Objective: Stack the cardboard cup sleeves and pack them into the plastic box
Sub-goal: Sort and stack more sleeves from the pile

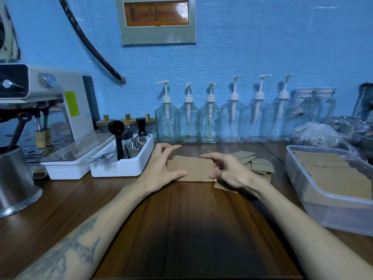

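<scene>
Both hands hover low over the wooden table (191,219), framing a flattened cardboard cup sleeve (191,168) that lies flat between them. The left hand (159,166) sits at the sleeve's left end with its fingers (173,147) spread wide and curved — thumb reaching along the near edge, index finger arched over the far edge — gripping nothing, though the palm covers that end of the sleeve, so whether it touches cannot be told. The right hand (228,170) is at the sleeve's right end, its index finger stretched out above the far edge and the other fingers curled, their tips resting at the sleeve's near right corner; it too pinches nothing that can be seen. Under and just behind the right hand lies a loose scatter of more sleeves (256,161), some overlapping one another. Well to the right stands the clear plastic box (323,207), already holding a tight row of sleeves on edge. Left of the hands sits a white tray (121,168) with metal cups and a black scoop, and a line of pump bottles (210,120) stands against the blue wall.
</scene>
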### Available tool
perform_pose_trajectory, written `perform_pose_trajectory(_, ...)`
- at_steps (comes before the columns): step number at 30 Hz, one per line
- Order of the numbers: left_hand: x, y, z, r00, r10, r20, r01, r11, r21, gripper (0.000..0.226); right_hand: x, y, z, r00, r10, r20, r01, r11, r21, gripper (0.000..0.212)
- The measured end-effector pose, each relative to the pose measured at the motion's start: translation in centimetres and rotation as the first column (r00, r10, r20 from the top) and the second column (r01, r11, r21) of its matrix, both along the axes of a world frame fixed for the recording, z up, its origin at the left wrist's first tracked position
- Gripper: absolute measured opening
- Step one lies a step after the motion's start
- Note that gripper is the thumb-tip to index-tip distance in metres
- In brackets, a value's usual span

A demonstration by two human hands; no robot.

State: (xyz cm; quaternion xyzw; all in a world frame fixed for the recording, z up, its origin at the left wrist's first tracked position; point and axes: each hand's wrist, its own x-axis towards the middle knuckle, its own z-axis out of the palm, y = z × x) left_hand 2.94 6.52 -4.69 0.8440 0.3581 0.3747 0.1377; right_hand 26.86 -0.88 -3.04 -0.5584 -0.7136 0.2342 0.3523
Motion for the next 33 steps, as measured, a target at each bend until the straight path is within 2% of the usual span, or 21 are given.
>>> perform_pose_trajectory(3,0.0,0.1,-0.2,0.998,0.003,0.058,0.007,0.985,-0.174,0.091,-0.2,-0.2,0.1,1.000,0.010,-0.008,-0.010,1.000,-0.002,0.061)
perform_pose_trajectory(7,0.7,-0.1,-0.4,0.993,-0.066,0.094,0.086,0.971,-0.223,0.085,-0.3,-0.1,0.0,1.000,0.004,0.005,-0.004,1.000,0.003,0.065)
perform_pose_trajectory(11,1.0,-0.1,-0.5,0.996,-0.091,-0.014,0.089,0.989,-0.116,0.058,-0.9,-0.2,0.1,1.000,-0.019,-0.012,0.019,1.000,-0.022,0.055)
perform_pose_trajectory(13,0.7,0.0,-0.3,0.995,-0.093,-0.024,0.091,0.991,-0.096,0.043,-1.0,-0.2,0.1,0.999,-0.024,0.032,0.023,0.999,0.037,0.048)
perform_pose_trajectory(15,0.5,-0.1,-0.2,0.994,-0.106,-0.010,0.104,0.988,-0.111,0.037,-1.1,-0.1,-0.1,0.994,-0.034,0.102,0.024,0.995,0.092,0.050)
perform_pose_trajectory(23,0.2,-0.4,-0.2,0.984,-0.150,-0.091,0.134,0.977,-0.166,0.034,-1.2,0.2,-0.2,0.996,-0.054,0.066,0.045,0.990,0.131,0.039)
perform_pose_trajectory(29,0.2,-0.8,0.0,0.989,-0.135,-0.066,0.123,0.980,-0.159,0.032,-1.6,0.1,0.1,0.992,-0.094,0.079,0.083,0.988,0.131,0.025)
perform_pose_trajectory(33,0.1,-0.7,0.0,0.989,-0.133,-0.070,0.122,0.981,-0.148,0.031,-2.8,0.5,0.3,0.985,-0.125,0.120,0.101,0.978,0.183,0.032)
